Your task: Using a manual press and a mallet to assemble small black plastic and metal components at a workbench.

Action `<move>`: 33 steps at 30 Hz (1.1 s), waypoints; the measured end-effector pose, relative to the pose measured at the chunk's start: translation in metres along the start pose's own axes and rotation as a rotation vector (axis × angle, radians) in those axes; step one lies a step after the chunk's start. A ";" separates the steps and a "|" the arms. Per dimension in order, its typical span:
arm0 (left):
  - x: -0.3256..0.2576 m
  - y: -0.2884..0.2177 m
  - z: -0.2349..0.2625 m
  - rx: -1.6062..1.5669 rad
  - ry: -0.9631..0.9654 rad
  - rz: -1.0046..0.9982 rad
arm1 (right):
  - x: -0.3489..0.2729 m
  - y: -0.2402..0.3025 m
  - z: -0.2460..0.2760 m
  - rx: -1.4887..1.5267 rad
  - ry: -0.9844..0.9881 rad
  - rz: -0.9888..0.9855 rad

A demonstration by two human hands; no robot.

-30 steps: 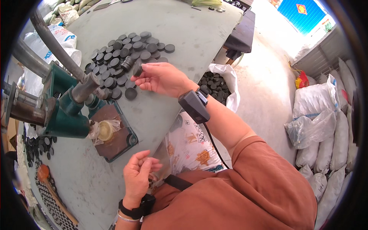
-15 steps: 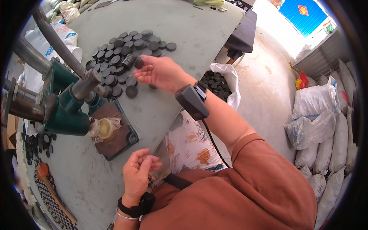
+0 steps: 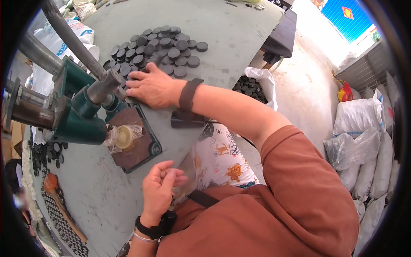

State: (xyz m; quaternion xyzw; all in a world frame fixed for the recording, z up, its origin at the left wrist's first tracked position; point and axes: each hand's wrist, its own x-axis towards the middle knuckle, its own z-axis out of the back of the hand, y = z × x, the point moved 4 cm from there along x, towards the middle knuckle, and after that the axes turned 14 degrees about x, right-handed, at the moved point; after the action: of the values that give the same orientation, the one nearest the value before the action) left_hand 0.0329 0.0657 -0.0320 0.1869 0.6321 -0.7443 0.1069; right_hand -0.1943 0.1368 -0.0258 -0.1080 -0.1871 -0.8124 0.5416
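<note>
My right hand is palm down at the near edge of a heap of black round discs. Its fingers are spread, with the fingertips close to the discs beside the press; what lies under the palm is hidden. A green hand press with steel bars stands at the left. On its brown base plate sits a pale yellowish round piece wrapped in clear plastic. My left hand hovers in front of the base with fingers curled toward the thumb. Whatever those fingers hold cannot be made out.
A wooden-handled mallet with an orange head lies at the left, by rows of small dark pieces. A white sack of black discs stands beyond the table's right edge. Stuffed white sacks line the right wall.
My right hand has moved left and toward the press, turning from a pinch at a disc to palm down with fingers spread. The left hand stays curled in nearly the same place.
</note>
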 end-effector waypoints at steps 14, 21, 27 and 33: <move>-0.001 0.003 0.006 0.015 -0.021 0.065 | 0.041 -0.046 0.022 -0.072 -0.161 -0.118; -0.004 0.004 0.005 -0.044 -0.030 0.036 | 0.110 -0.056 0.000 0.388 0.027 -0.153; -0.010 -0.012 -0.002 0.615 0.087 -0.447 | 0.137 -0.028 -0.021 0.471 0.208 0.058; -0.009 -0.011 -0.003 0.561 0.038 -0.420 | 0.110 -0.053 -0.017 -0.033 0.113 0.168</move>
State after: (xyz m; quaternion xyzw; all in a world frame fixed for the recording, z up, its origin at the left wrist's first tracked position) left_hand 0.0373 0.0696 -0.0189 0.0888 0.4295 -0.8912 -0.1159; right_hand -0.2852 0.0555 -0.0091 -0.0860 -0.1331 -0.7717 0.6159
